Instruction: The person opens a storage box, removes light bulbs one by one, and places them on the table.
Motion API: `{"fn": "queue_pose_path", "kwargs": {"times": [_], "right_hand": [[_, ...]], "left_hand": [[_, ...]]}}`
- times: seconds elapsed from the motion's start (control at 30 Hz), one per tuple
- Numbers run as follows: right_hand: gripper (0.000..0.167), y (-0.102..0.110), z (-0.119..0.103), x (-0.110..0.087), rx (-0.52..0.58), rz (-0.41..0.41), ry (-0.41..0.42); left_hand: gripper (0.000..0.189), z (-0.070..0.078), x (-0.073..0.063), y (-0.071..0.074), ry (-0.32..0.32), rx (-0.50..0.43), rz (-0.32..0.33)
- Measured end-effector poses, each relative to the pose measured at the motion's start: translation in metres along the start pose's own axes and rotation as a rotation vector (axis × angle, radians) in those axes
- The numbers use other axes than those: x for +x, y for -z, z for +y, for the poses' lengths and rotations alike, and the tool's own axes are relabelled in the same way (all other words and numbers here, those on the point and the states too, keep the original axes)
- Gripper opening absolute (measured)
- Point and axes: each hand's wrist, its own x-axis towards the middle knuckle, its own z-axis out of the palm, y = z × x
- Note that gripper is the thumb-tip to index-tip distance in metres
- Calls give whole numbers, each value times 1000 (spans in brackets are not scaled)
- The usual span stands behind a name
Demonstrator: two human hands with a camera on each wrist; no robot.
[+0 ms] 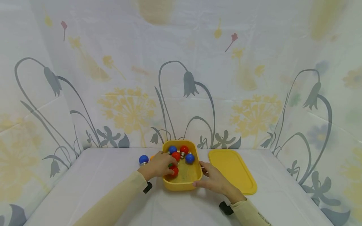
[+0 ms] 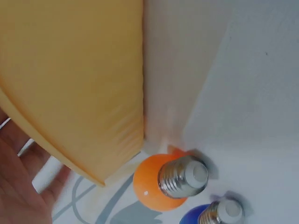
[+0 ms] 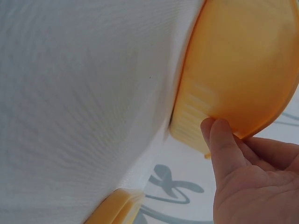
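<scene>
A yellow plastic box stands on the white table and holds several round light bulbs: a blue bulb, a red bulb and others. My left hand reaches over its left rim. The curled fingers and thumb grip a light bulb at the near left; a red bulb shows at the thumb, and a bit of green between the fingers. In the left wrist view the box wall hides the fingertips. My right hand rests fairly straight fingers against the box's right outer side.
Left of the box lie a blue bulb and an orange bulb, the latter mostly behind my left hand in the head view. A flat yellow lid lies on the right. A patterned curtain rises behind the table.
</scene>
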Motion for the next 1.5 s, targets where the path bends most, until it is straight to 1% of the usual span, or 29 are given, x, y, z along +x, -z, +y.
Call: {"fn": "queue_pose_path", "kwargs": {"times": [0.2, 0.33, 0.5, 0.63, 1.0, 1.2, 1.5], "right_hand": [[95, 0, -1, 1, -3, 0, -4], [96, 0, -2, 1, -8, 2, -11], [96, 1, -2, 1, -17, 2, -20], [96, 1, -2, 0, -13, -2, -12], [95, 1, 0, 0, -13, 0, 0], [96, 1, 0, 0, -7, 2, -13], [93, 0, 0, -1, 2, 1, -10]], "left_hand": [[33, 1, 2, 1, -35, -109, -13], [34, 3, 3, 2, -21, -151, -28], [35, 4, 6, -2, -14, -178, -34], [36, 4, 8, -5, -21, -182, -46], [42, 8, 9, -4, 25, -198, -92], [42, 8, 10, -5, 30, -194, -91], [41, 9, 9, -7, 19, -197, -85]]}}
